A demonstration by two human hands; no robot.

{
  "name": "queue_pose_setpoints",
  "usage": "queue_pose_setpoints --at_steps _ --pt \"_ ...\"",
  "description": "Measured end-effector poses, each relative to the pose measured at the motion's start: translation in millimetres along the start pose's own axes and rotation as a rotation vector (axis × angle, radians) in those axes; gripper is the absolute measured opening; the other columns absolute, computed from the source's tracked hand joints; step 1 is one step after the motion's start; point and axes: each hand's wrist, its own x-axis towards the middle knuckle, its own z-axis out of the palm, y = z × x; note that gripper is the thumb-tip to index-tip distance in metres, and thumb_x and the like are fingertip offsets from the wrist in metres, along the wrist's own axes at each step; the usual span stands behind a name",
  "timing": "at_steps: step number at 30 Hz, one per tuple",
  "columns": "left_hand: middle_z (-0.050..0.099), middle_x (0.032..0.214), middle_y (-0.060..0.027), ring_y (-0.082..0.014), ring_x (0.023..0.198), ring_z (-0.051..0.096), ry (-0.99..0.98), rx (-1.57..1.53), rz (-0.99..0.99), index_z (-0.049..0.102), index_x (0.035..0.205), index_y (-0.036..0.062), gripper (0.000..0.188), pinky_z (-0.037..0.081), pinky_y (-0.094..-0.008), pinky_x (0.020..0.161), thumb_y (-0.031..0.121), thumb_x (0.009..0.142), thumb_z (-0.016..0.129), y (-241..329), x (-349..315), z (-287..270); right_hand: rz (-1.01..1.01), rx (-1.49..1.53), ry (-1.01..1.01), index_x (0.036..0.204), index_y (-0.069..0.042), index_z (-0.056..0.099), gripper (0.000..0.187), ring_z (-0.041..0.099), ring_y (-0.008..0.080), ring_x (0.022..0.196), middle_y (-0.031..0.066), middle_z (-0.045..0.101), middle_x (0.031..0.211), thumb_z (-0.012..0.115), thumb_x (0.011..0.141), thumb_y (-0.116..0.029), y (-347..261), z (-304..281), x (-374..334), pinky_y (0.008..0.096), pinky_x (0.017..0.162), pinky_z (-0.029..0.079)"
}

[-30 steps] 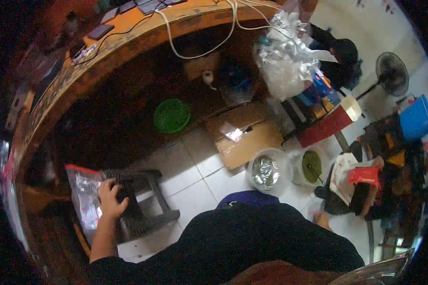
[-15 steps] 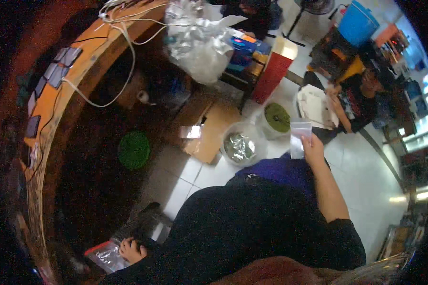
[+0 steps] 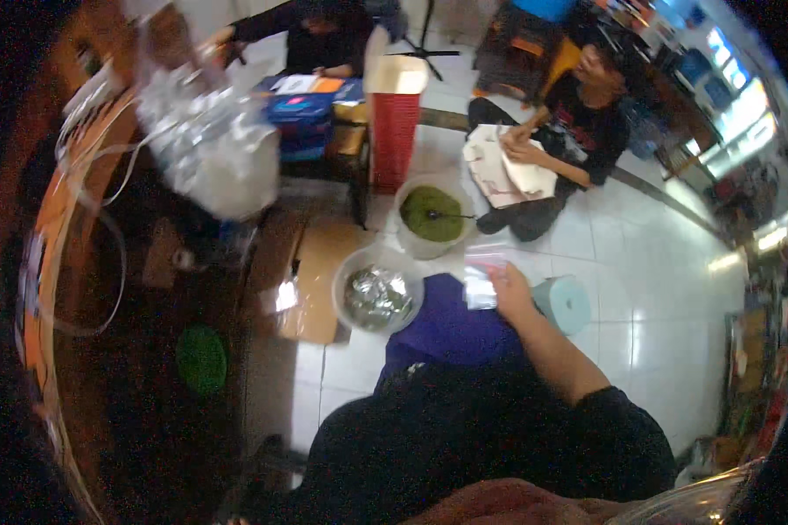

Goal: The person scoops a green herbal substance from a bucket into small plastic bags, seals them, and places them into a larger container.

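Note:
My right hand (image 3: 512,290) pinches a small clear zip bag (image 3: 480,284) by its side, over the purple cloth (image 3: 442,324) at my lap. The bag looks flat. Just ahead of it stands a translucent tub of green powder (image 3: 433,226) with a dark-handled spoon (image 3: 453,215) in it. Left of that, another translucent tub (image 3: 346,302) holds shiny silvery packets (image 3: 378,295). Close to my right wrist stands a pale teal roll (image 3: 564,304). Of my left hand only a small skin patch (image 3: 236,521) shows at the lower edge; its fingers cannot be made out.
Flattened cardboard (image 3: 315,289) lies left of the tubs. A large bag of silvery packets (image 3: 214,144) hangs beyond it. A red stack (image 3: 394,131) stands by a low table (image 3: 350,144). One person (image 3: 587,122) sits with white sheets (image 3: 503,166); another (image 3: 324,44) is behind the table.
The view has swung right, bringing the teal roll into sight. My left hand, which held a red-topped clear bag, has almost left the picture. The right hand still grips its zip bag.

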Motion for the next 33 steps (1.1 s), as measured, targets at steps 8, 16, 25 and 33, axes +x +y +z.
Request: queue_pose_setpoints --at_steps 8,16,25,33 --pt "0.043 0.098 -0.0141 -0.03 0.101 0.037 -0.032 0.091 -0.136 0.042 0.087 0.0052 0.047 0.026 -0.0422 0.084 0.033 0.053 0.057 49 25 -3 -0.126 0.518 -0.279 0.087 -0.003 0.053 0.024 0.054 0.0229 0.061 0.0136 0.055 0.068 0.05 0.076 -0.024 -41 79 20 0.0341 0.059 0.042" --pt "0.041 0.103 -0.0162 -0.0306 0.103 0.036 -0.034 0.076 -0.246 0.037 0.096 0.002 0.057 0.026 -0.0398 0.086 0.032 0.053 0.06 52 16 3 -0.408 0.394 -0.723 0.089 -0.003 0.052 0.023 0.055 0.0279 0.07 0.0175 0.055 0.076 0.048 0.077 -0.022 -29 63 -3 0.0323 0.061 0.042" --pt "0.039 0.109 -0.0187 -0.0312 0.106 0.034 -0.021 0.03 -0.375 0.031 0.106 -0.0016 0.069 0.026 -0.037 0.088 0.032 0.054 0.063 39 -17 12 -0.286 0.635 -0.779 0.093 -0.002 0.052 0.025 0.055 0.0183 0.071 0.0135 0.057 0.079 0.049 0.077 -0.022 -32 50 -25 0.0292 0.064 0.042" --pt "0.037 0.114 -0.0208 -0.0317 0.108 0.033 -0.114 -0.092 -0.666 0.026 0.114 -0.0048 0.08 0.026 -0.0346 0.09 0.031 0.054 0.065 14 -61 14 -0.353 0.321 -0.839 0.094 -0.005 0.053 0.025 0.055 0.021 0.069 0.0131 0.057 0.081 0.048 0.077 -0.023 -16 32 -23 0.0295 0.062 0.043"
